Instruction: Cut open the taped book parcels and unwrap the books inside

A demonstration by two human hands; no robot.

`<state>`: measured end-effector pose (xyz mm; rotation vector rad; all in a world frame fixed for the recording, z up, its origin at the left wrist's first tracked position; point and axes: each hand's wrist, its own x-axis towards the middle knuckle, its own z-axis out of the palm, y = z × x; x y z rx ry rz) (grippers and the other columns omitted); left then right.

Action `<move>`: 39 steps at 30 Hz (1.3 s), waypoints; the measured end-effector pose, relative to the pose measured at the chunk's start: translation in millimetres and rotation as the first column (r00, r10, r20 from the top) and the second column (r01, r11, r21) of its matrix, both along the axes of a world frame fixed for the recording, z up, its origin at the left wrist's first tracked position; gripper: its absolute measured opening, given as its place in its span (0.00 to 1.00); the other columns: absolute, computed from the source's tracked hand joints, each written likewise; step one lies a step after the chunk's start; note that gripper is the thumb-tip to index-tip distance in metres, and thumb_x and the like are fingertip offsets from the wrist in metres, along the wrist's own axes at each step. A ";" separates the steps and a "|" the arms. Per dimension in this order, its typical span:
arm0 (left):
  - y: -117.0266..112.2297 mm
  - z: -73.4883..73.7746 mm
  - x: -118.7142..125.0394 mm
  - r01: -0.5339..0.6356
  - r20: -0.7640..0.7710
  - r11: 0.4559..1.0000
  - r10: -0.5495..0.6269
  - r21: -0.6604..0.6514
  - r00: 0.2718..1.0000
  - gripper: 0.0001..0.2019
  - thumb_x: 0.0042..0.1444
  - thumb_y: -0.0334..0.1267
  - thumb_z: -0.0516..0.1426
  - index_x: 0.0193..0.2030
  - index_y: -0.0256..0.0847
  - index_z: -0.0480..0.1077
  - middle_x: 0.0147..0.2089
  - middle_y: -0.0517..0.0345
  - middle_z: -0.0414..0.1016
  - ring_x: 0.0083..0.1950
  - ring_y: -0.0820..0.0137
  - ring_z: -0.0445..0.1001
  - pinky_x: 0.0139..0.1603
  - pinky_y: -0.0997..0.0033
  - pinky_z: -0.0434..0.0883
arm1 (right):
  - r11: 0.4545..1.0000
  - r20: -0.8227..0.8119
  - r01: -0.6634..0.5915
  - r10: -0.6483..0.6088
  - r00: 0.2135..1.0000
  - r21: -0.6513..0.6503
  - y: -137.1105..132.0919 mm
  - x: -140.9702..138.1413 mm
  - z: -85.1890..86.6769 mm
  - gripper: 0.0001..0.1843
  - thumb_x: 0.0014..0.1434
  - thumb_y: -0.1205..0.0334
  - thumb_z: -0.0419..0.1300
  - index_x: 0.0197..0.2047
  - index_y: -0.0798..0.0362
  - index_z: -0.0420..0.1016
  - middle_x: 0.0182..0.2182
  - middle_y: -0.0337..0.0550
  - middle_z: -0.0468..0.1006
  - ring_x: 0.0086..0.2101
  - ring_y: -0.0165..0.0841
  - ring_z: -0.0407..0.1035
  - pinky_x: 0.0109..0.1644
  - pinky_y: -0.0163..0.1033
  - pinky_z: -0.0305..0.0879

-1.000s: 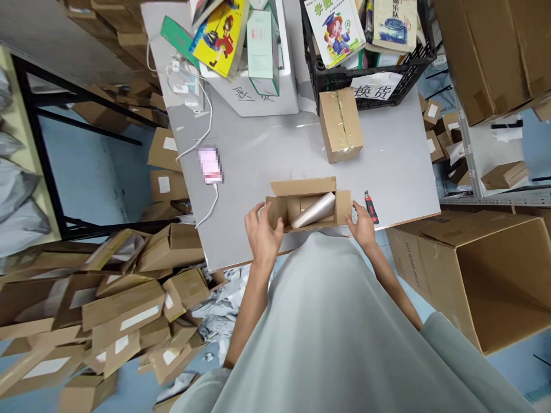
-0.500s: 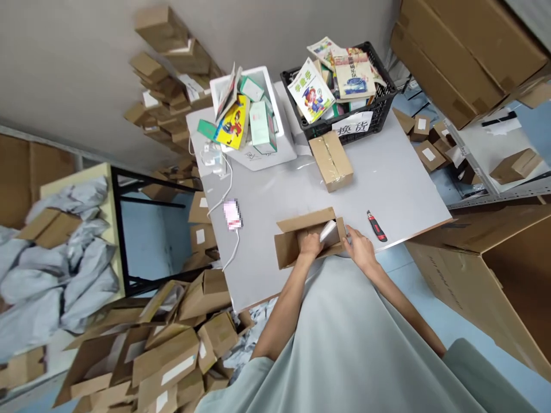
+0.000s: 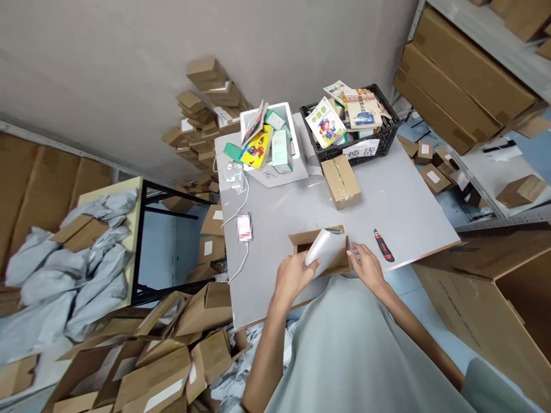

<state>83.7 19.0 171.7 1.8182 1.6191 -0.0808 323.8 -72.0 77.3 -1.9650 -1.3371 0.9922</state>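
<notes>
My left hand (image 3: 296, 275) is closed on a white book-like packet (image 3: 323, 251). The packet tilts up above an open cardboard box (image 3: 343, 263) at the table's front edge. Its far end shows a thin dark greenish edge; what it is exactly I cannot make out. My right hand (image 3: 367, 267) is at the box's right side, fingers apart and holding nothing. Whether its fingertips touch the cardboard is unclear. To the right of that hand lies a red and black utility knife (image 3: 383, 245).
Behind the open box stands a taped carton (image 3: 341, 181). A white bin (image 3: 284, 176) and a black crate (image 3: 379, 150) hold books and small boxes. A phone (image 3: 244, 227) with a cable lies left. Cardboard boxes (image 3: 159, 367) pile up at lower left, a big carton (image 3: 456, 298) at right.
My left hand has come up out of the box with the white packet, which was mostly inside before. My right hand has stayed beside the box's right side. The camera view has shifted.
</notes>
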 end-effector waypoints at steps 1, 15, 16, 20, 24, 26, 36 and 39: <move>0.0 9.5 -9.2 -0.074 0.132 0.997 0.078 -0.034 0.988 0.15 0.63 0.54 0.63 0.39 0.46 0.84 0.40 0.50 0.88 0.45 0.50 0.85 0.45 0.61 0.74 | 0.998 -0.103 0.037 -0.031 0.994 0.053 4.0 -1.3 6.3 0.28 0.75 0.44 0.57 0.69 0.50 0.77 0.59 0.57 0.84 0.57 0.50 0.81 0.61 0.53 0.78; -3.6 -15.7 -23.6 -0.323 0.710 0.822 0.568 -0.469 0.416 0.33 0.54 0.57 0.71 0.63 0.43 0.78 0.60 0.44 0.86 0.63 0.48 0.83 0.59 0.55 0.82 | 0.997 -0.705 0.075 -0.046 0.707 0.009 59.6 -51.0 57.2 0.35 0.55 0.34 0.78 0.56 0.51 0.85 0.54 0.52 0.89 0.56 0.54 0.83 0.63 0.59 0.81; 0.0 -21.8 -22.5 -0.312 0.726 0.839 0.543 -0.446 0.422 0.33 0.53 0.53 0.71 0.64 0.43 0.77 0.62 0.45 0.85 0.64 0.49 0.82 0.61 0.55 0.81 | 0.996 -0.682 0.090 -0.057 0.729 0.013 64.3 -46.9 54.6 0.35 0.55 0.34 0.78 0.55 0.51 0.85 0.54 0.52 0.89 0.55 0.55 0.83 0.63 0.59 0.81; 27.0 -48.0 -8.1 -0.272 0.787 0.894 0.445 -0.357 0.428 0.35 0.50 0.37 0.64 0.68 0.42 0.74 0.65 0.46 0.84 0.67 0.53 0.81 0.67 0.56 0.78 | 0.992 -0.640 0.124 -0.076 0.764 0.029 90.7 -25.3 41.9 0.36 0.55 0.32 0.76 0.54 0.53 0.85 0.54 0.54 0.89 0.55 0.55 0.83 0.62 0.58 0.81; 78.7 -66.3 28.6 -0.272 0.806 0.919 0.384 -0.286 0.450 0.34 0.48 0.31 0.59 0.65 0.39 0.74 0.61 0.46 0.86 0.64 0.56 0.82 0.66 0.58 0.79 | 0.979 -0.647 0.195 -0.115 0.754 0.054 133.6 0.0 21.0 0.39 0.51 0.31 0.78 0.53 0.55 0.85 0.53 0.57 0.89 0.54 0.56 0.84 0.63 0.59 0.80; 110.1 -70.0 52.9 -0.289 0.802 0.919 0.381 -0.270 0.461 0.34 0.46 0.28 0.57 0.65 0.38 0.74 0.61 0.46 0.86 0.64 0.57 0.82 0.65 0.59 0.79 | 0.964 -0.644 0.257 -0.160 0.749 0.060 160.6 15.6 10.4 0.40 0.48 0.32 0.79 0.52 0.56 0.85 0.51 0.57 0.90 0.54 0.56 0.84 0.64 0.60 0.79; 177.7 -97.1 124.9 -0.384 0.705 0.875 0.471 -0.296 0.530 0.34 0.47 0.27 0.67 0.65 0.37 0.75 0.63 0.37 0.84 0.64 0.54 0.83 0.64 0.56 0.78 | 0.970 -0.595 0.226 -0.237 0.768 -0.093 199.7 86.0 -29.4 0.31 0.52 0.49 0.78 0.56 0.55 0.84 0.51 0.53 0.90 0.55 0.48 0.84 0.68 0.57 0.76; 166.4 -102.5 118.6 -0.401 0.713 0.860 0.495 -0.317 0.497 0.31 0.54 0.32 0.67 0.66 0.37 0.75 0.68 0.32 0.80 0.66 0.55 0.82 0.66 0.54 0.78 | 0.960 -0.586 0.253 -0.275 0.762 -0.122 179.3 87.0 -47.8 0.40 0.55 0.45 0.76 0.67 0.53 0.79 0.60 0.57 0.86 0.62 0.49 0.80 0.69 0.57 0.74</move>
